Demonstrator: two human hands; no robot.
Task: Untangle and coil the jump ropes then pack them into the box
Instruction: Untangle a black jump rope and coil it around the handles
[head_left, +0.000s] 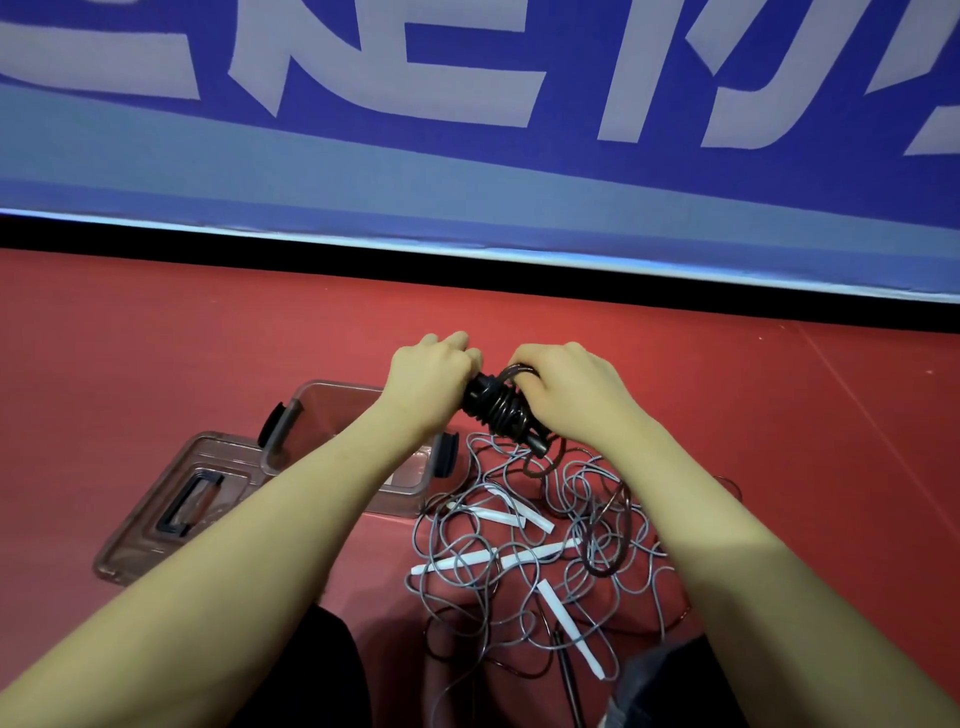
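Nearest the camera, two bare forearms reach forward over dark-clothed knees at the bottom edge. Between the arms, on the red floor (156, 338), lies a loose tangle of grey ropes (524, 566) with several white handles (498, 556) scattered through it, and a dark brownish cord looping over its right side. A slim black handle (569, 675) lies at the near edge of the pile.

Above the tangle, both hands meet on a dark rope bundle (498, 410), its cord wound in tight turns around black handles. The left hand (434, 374) has its fingers curled round the upper end of the bundle. The right hand (566, 387) grips the cord at the bundle's top and right side, fingers bent over the loops. One black handle end sticks out below the bundle, just over the grey ropes.

To the left, the clear plastic box (332, 415) sits open on the floor with black latches on its sides; the left forearm crosses in front of it and hides much of its inside. Its clear lid (156, 519), with a dark handle, lies flat just beside the box on the left.

Behind, a blue banner (467, 156) with large pale characters runs along the wall above a black strip.
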